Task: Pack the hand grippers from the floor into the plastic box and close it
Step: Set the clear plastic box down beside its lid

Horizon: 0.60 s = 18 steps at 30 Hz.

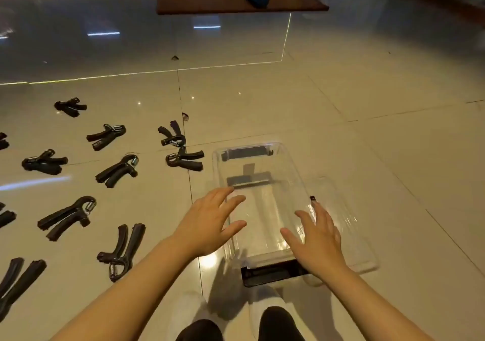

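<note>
Head: hands (pixel 210 222) flank box (pixel 284 156) rim, apparently.

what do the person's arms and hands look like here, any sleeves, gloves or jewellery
Both forearms are bare up to the frame edge, with no sleeves in view. The left hand and the right hand wear no gloves, and no rings, watch or bracelets show on the fingers or wrists. Nothing is marked on them that can be made out.
</note>
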Available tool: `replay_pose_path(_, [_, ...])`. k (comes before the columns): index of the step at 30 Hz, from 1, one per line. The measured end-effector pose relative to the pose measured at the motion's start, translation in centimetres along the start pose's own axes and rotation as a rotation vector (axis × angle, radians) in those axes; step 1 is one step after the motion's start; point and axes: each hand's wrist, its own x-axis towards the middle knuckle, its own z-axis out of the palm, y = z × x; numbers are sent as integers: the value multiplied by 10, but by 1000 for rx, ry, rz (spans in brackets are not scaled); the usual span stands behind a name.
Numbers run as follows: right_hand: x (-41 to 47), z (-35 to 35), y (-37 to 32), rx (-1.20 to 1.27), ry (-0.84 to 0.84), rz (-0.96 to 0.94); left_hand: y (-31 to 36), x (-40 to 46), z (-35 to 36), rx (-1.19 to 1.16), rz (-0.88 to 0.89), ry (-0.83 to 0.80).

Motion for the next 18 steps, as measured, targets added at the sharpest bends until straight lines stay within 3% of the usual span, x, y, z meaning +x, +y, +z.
replay_pose_path(4, [16, 47, 12, -292, 92, -103, -19, 13, 66, 95, 54, -51])
replay_pose_path(8, [32, 61, 30, -291, 254, -201, -21, 11, 101, 51, 77, 70])
replay_pose_path(12, [66, 53, 37, -283, 277, -351, -17, 11, 108, 17, 108, 125])
replay_pose_path(18, [117, 33, 56, -353, 209, -577, -2, 7, 116, 32, 161, 68])
